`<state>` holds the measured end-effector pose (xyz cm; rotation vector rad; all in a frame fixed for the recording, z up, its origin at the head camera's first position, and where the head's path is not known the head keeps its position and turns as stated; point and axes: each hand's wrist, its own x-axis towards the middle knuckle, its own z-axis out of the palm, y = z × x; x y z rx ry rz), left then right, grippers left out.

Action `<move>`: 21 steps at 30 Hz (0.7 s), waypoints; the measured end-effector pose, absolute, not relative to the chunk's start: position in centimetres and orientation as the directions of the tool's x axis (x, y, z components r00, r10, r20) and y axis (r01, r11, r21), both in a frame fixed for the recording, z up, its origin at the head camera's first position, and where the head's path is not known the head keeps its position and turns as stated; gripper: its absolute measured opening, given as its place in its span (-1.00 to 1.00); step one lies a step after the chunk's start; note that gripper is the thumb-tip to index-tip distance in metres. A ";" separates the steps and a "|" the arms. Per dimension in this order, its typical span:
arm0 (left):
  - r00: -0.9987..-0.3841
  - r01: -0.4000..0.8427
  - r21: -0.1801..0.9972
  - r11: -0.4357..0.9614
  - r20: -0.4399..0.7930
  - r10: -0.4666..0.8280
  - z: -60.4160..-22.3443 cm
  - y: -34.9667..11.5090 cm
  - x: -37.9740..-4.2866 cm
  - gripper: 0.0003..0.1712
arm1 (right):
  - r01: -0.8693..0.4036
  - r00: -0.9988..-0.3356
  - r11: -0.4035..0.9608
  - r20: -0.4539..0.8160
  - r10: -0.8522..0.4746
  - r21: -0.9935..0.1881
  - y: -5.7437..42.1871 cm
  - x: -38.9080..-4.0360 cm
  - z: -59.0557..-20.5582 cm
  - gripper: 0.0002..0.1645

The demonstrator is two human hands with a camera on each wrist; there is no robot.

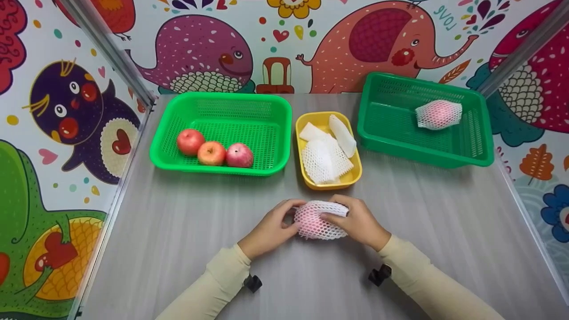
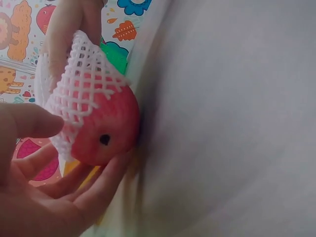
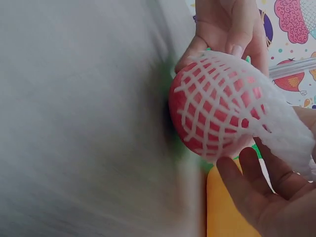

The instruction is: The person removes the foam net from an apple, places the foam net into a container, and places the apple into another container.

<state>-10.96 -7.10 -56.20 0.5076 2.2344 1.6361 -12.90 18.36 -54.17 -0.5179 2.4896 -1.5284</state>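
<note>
A red apple (image 2: 118,128) sits partly inside a white foam net (image 1: 331,229) just above or on the table, between the two hands. My left hand (image 1: 272,227) holds the apple's bare end, thumb against the net's edge and fingers beneath the fruit. My right hand (image 1: 362,223) grips the loose end of the net, with its thumb on the near side. In the left wrist view the dark end of the apple shows uncovered. From the right wrist view, the netting (image 3: 217,98) stretches over most of the fruit.
A bright green basket (image 1: 222,171) with three apples (image 1: 211,154) stands at back left. A yellow tub (image 1: 331,186) of foam nets (image 1: 322,160) is in the middle. At back right, a dark green basket (image 1: 418,155) holds a netted apple (image 1: 440,114). Patterned walls enclose the table (image 1: 186,213).
</note>
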 end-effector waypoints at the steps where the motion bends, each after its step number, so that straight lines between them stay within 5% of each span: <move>1: -0.889 0.106 0.952 0.286 -0.038 0.456 -56.1 -7.1 -10.9 -0.42 | -0.195 -0.926 0.410 0.030 -0.376 -0.891 18.3 -12.9 -54.2 -0.79; 7: -0.906 0.106 0.957 0.271 -0.019 0.422 -55.8 -7.1 -10.7 -0.42 | -0.125 -0.943 0.362 -0.003 -0.334 -0.924 18.3 -13.1 -54.5 -0.80; 13: -0.883 0.110 0.964 0.241 -0.017 0.469 -55.9 -7.1 -10.7 -0.17 | 0.001 -0.947 0.302 -0.098 -0.307 -0.953 18.2 -13.1 -54.2 -0.74; 21: -0.878 0.255 0.886 0.388 0.044 0.477 -56.4 -7.1 -10.6 -0.02 | 0.057 -0.950 0.191 -0.112 -0.292 -0.980 18.0 -13.1 -54.3 -0.74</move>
